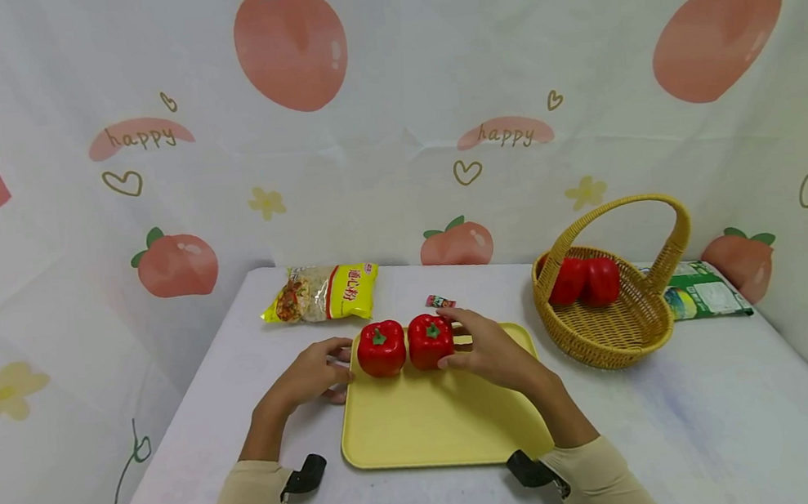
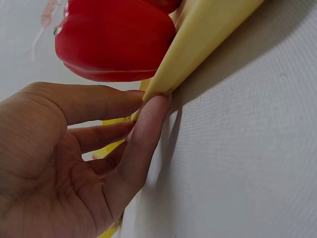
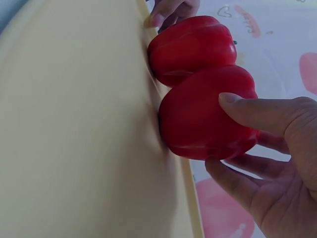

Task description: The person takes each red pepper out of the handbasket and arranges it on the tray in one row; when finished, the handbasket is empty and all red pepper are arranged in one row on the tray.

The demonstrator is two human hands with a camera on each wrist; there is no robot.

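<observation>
Nearest, at 6 o'clock: two beige sleeves with black wrist mounts, on a white-clothed table (image 1: 726, 432). Yellow tray (image 1: 429, 422) at centre, between the forearms. Left hand (image 1: 309, 374) at 9 o'clock of the tray, fingers straight and relaxed, fingertips (image 2: 151, 111) touching the tray's left rim at its far corner, holding nothing. Right hand (image 1: 490, 348) toward 1 o'clock of the tray, thumb and fingers loosely cupped round the right pepper (image 1: 430, 340). Left pepper (image 1: 381, 349) just beside it, the two red peppers touching, both upright on the tray's far edge at 12 o'clock. Farther back: small red-and-white packet (image 1: 440, 301) behind the peppers; yellow noodle bag (image 1: 322, 293) at 11 o'clock. At 2 o'clock, wicker basket (image 1: 615, 328) with arched handle, two more red peppers (image 1: 584, 281) inside; green-and-white pouch (image 1: 704, 294) behind it. Farthest: peach-print backdrop (image 1: 390, 122).
</observation>
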